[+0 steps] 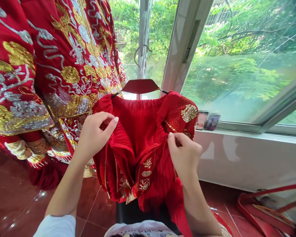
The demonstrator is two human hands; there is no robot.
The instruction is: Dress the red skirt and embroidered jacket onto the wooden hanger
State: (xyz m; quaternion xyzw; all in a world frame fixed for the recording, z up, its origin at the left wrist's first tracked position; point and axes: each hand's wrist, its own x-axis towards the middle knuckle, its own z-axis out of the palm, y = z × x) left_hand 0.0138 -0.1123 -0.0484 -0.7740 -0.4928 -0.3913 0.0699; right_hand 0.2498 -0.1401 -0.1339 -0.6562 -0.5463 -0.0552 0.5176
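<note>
A red dress (120, 128) with a pleated, open neckline and gold embroidery hangs from a hanger (140, 86) in front of me. My left hand (95, 131) is closed on the fabric at the left side of its neckline, thumb and fingers pinched together. On the other side, my right hand (185, 151) pinches the pleated edge below the right shoulder. The neckline gapes between my two hands. A gold-embroidered front panel (146, 174) shows lower down, with a gold ornament (130, 197) at its bottom. The fabric hides some of my fingertips.
Large red garments (71, 75) with gold and silver embroidery hang close on the left. A window (236, 75) and its white sill (251, 135) run along the back and right. At the lower right, a red-framed object (259, 210) stands on the red tiled floor (91, 204).
</note>
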